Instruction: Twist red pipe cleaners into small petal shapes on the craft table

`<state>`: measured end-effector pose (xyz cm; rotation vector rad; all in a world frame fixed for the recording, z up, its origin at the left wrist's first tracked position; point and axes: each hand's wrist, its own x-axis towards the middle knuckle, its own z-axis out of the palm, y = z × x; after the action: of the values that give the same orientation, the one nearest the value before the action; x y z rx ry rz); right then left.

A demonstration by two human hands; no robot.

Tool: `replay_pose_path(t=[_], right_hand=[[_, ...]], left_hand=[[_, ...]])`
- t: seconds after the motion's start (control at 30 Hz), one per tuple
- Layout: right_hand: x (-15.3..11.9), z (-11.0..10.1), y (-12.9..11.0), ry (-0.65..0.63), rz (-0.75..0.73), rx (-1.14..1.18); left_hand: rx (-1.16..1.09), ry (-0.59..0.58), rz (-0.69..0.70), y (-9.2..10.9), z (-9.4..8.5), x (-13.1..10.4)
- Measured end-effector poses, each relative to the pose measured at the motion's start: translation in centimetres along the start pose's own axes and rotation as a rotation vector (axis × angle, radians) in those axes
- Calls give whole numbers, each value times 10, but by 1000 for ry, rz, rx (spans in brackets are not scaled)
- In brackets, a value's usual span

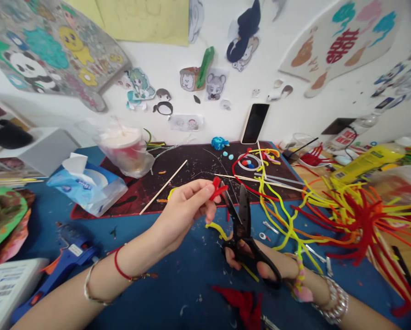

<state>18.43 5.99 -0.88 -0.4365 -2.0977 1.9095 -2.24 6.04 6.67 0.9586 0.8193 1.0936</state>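
Note:
My left hand (191,204) pinches a small red piece of felt-like material (218,189) between thumb and fingers, above the middle of the table. In my right hand (238,259) are black-handled scissors (242,224), fingers and thumb through the loops. Their blades stand apart and point up, one tip close beside the red piece. Whether the blade touches it, I cannot tell. Below the scissors lies a larger red scrap of cloth (243,302). A short yellow fuzzy strip (217,229) lies between the hands, partly behind the scissors.
On the left are a blue glue gun (66,259), a tissue pack (85,183) and a bagged cup (124,149). Red, orange and yellow pipe cleaners (363,220) spread across the right. A phone (256,123) leans on the wall; wooden sticks (164,185) lie on the dark mat (198,160).

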Motion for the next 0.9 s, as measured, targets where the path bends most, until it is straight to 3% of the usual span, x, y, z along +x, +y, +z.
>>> replay_pose_path(t=[0.17, 0.47, 0.7, 0.9], right_hand=[[-1, 0, 7, -15, -37, 7], [-3, 1, -2, -46, -48, 24], [-2, 0, -10, -147, 24, 84], [-2, 4, -17, -67, 29, 127]], left_hand=[[55, 12, 62, -3, 0, -1], [234, -35, 107, -2, -4, 0], [379, 88, 264, 2, -2, -2], [431, 24, 188, -3, 0, 0]])
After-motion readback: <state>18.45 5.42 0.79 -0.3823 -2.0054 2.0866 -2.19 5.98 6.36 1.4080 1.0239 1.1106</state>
